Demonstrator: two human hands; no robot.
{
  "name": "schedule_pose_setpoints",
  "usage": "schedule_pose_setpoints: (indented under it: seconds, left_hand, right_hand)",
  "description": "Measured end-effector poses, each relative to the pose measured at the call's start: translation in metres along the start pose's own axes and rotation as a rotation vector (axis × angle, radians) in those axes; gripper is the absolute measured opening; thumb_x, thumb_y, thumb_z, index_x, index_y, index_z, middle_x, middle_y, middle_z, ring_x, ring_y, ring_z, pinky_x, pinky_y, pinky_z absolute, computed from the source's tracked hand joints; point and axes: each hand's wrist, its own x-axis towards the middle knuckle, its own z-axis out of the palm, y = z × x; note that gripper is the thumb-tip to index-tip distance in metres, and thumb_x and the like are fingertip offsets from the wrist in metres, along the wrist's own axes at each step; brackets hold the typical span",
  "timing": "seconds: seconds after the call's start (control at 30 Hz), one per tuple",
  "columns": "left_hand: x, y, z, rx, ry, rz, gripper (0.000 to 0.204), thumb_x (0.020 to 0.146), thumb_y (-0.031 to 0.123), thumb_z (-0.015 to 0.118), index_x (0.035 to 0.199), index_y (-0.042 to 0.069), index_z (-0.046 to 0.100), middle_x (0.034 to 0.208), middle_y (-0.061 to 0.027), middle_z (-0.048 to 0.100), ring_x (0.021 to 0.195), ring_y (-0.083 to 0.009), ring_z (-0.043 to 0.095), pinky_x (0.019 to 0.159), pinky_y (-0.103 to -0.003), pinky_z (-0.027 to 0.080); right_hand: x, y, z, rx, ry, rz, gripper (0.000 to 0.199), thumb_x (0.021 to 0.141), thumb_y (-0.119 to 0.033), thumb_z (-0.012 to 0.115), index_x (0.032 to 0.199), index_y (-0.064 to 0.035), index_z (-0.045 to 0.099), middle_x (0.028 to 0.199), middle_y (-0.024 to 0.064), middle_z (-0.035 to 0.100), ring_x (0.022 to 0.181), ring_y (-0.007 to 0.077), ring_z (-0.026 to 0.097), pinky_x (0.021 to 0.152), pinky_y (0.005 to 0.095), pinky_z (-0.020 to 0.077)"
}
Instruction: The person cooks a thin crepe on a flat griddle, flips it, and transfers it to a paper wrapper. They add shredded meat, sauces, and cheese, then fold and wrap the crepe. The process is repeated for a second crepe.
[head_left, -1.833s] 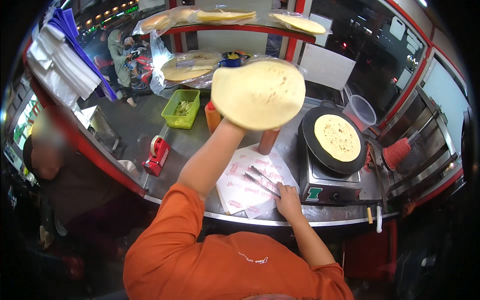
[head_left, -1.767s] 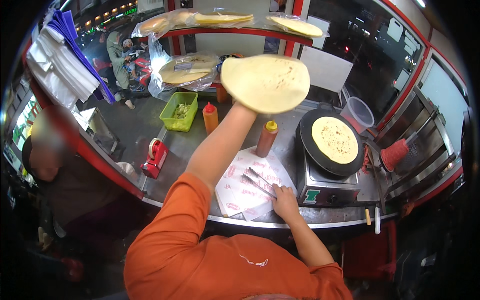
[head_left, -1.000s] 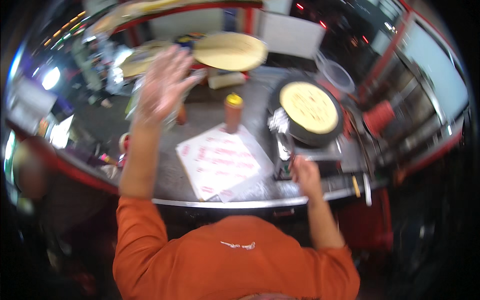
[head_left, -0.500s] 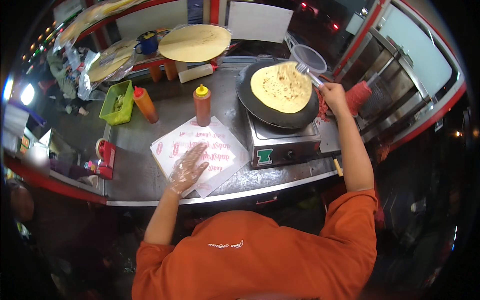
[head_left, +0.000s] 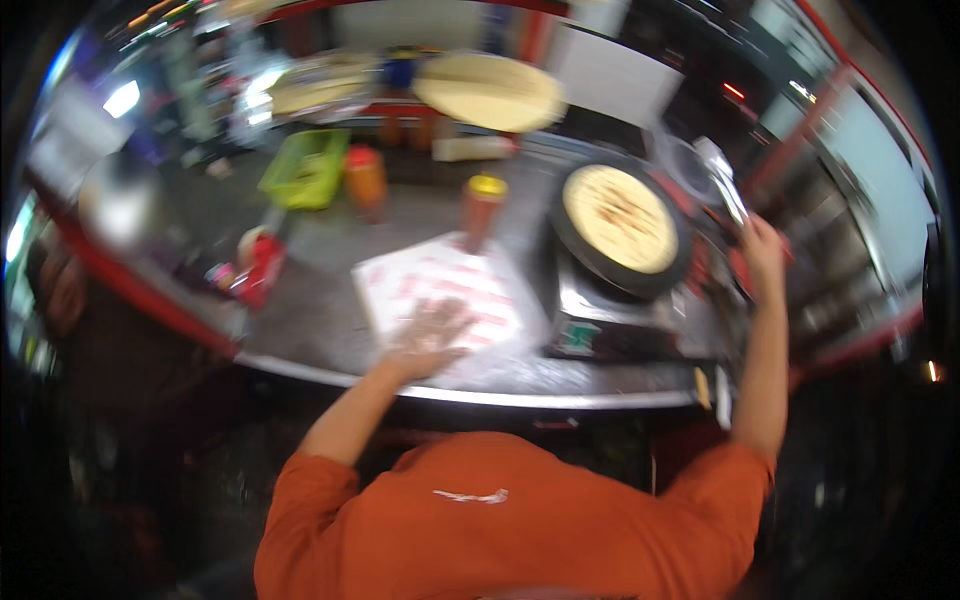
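My left hand (head_left: 432, 335), in a thin clear plastic glove, lies flat with its fingers spread on printed white wrapping paper (head_left: 400, 272). My right hand (head_left: 762, 248) is closed around metal tongs (head_left: 727, 182), held up to the right of the black pan (head_left: 578, 240). A round flatbread (head_left: 620, 220) with brown spots lies flat in that pan. The pan sits on a gas stove (head_left: 595, 320). Just beyond the paper stands a sauce bottle (head_left: 480, 215) with a yellow cap. The picture is smeared by motion.
A red-capped sauce bottle (head_left: 365, 185) and a green basket (head_left: 305, 170) stand at the back left. Flatbreads (head_left: 490, 90) lie on the shelf behind. A red tape dispenser (head_left: 262, 268) is at the left, and a yellow handle (head_left: 703, 388) lies by the front edge.
The flatbread, lifted at its far edge by the tongs before, now lies flat in the pan. My right hand has drawn the tongs away to the right. The whole view has shifted.
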Motion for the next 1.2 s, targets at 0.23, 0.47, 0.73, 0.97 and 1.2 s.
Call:
schedule_pose_setpoints:
  seconds: [0.23, 0.47, 0.73, 0.97, 1.2]
  left_hand:
    - [-0.002, 0.005, -0.01, -0.045, -0.004, 0.003, 0.075, 0.102, 0.059, 0.05, 0.165, 0.02, 0.035, 0.174, -0.0147, 0.023, 0.162, -0.0326, 0.016, 0.13, -0.06, 0.007]
    - [-0.029, 0.024, -0.005, -0.044, -0.021, 0.018, 0.077, 0.103, 0.058, 0.049, 0.165, 0.015, 0.034, 0.175, -0.015, 0.02, 0.163, -0.0316, 0.014, 0.13, -0.061, 0.007]
    - [-0.111, 0.056, -0.013, -1.016, -0.043, 0.365, 0.056, 0.111, 0.046, 0.047, 0.152, 0.008, 0.054, 0.156, -0.0174, 0.054, 0.146, -0.0337, 0.048, 0.121, -0.043, 0.038]
    - [-0.161, 0.031, 0.044, -1.224, -0.358, -0.222, 0.063, 0.112, 0.053, 0.039, 0.152, 0.007, 0.055, 0.153, -0.018, 0.057, 0.145, -0.0319, 0.051, 0.121, -0.04, 0.036]
    - [-0.191, -0.026, 0.181, -0.433, -0.566, -0.64, 0.064, 0.107, 0.058, 0.042, 0.149, 0.012, 0.058, 0.152, -0.0189, 0.057, 0.139, -0.0402, 0.053, 0.118, -0.048, 0.041]
  right_hand:
    - [-0.041, 0.063, 0.073, -0.762, -0.287, -0.104, 0.041, 0.103, -0.024, 0.064, 0.136, 0.0015, 0.065, 0.14, 0.0257, 0.064, 0.133, 0.0402, 0.059, 0.112, 0.0438, 0.044]
    - [-0.044, 0.043, 0.09, -0.632, -0.307, -0.091, 0.05, 0.106, -0.036, 0.062, 0.135, 0.0043, 0.063, 0.133, 0.026, 0.067, 0.127, 0.0413, 0.063, 0.108, 0.0435, 0.0471]
    - [-0.068, 0.035, 0.089, -0.729, -0.2, -0.228, 0.043, 0.107, -0.022, 0.058, 0.14, 0.0063, 0.059, 0.146, 0.0294, 0.058, 0.139, 0.0428, 0.054, 0.115, 0.0437, 0.0418]
    - [-0.047, 0.025, 0.08, -0.411, 0.133, -0.268, 0.047, 0.105, -0.036, 0.061, 0.134, 0.0007, 0.061, 0.134, 0.0253, 0.066, 0.127, 0.0393, 0.063, 0.105, 0.0431, 0.0475]
    - [-0.039, 0.014, 0.095, -0.539, -0.165, -0.268, 0.045, 0.101, -0.033, 0.066, 0.132, -0.001, 0.069, 0.13, 0.0239, 0.07, 0.12, 0.0398, 0.067, 0.103, 0.0451, 0.0504]
